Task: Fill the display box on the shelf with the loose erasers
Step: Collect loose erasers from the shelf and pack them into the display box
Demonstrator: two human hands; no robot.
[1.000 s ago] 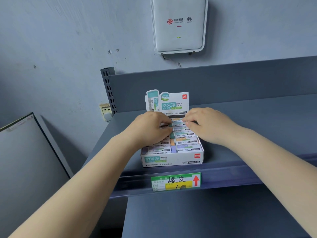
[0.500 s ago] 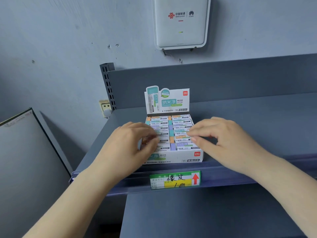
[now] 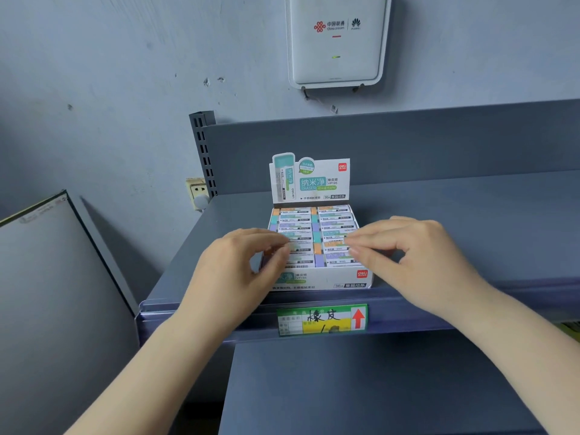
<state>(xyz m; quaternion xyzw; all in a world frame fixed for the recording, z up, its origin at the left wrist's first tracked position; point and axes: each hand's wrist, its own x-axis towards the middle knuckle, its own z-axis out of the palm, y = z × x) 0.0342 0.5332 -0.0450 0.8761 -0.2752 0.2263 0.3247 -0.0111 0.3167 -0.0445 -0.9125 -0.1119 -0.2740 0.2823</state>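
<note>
While both hands hang over the display box (image 3: 320, 279), the work looks close to done, so the step in hand is judged to be a last squaring of the rows. Nearest to the viewer, below the box, a green and yellow price label (image 3: 322, 320) with a red arrow sits on the front rail of the shelf (image 3: 470, 221). The box stands just behind that rail, near the shelf's left end. The left hand (image 3: 233, 271) is at the box's left front corner, fingers curled with thumb and forefinger nearly meeting; whether they pinch an eraser or only touch the box edge cannot be told. The right hand (image 3: 414, 259) reaches in from the box's right, fingers bent, tips on the front erasers (image 3: 314, 233), and no loose eraser is plainly held.

To finish well, press the two columns lightly inward and down so the wrappers lie flush below the box walls, and steady the box so it does not slide off the rail.

Behind the erasers rises the box's printed header card (image 3: 310, 180). Left of the box stands a slotted upright (image 3: 204, 152), with a wall socket (image 3: 197, 191) beside it. Above the box, a white router (image 3: 337, 39) hangs on the wall. Nothing blocks either hand.
</note>
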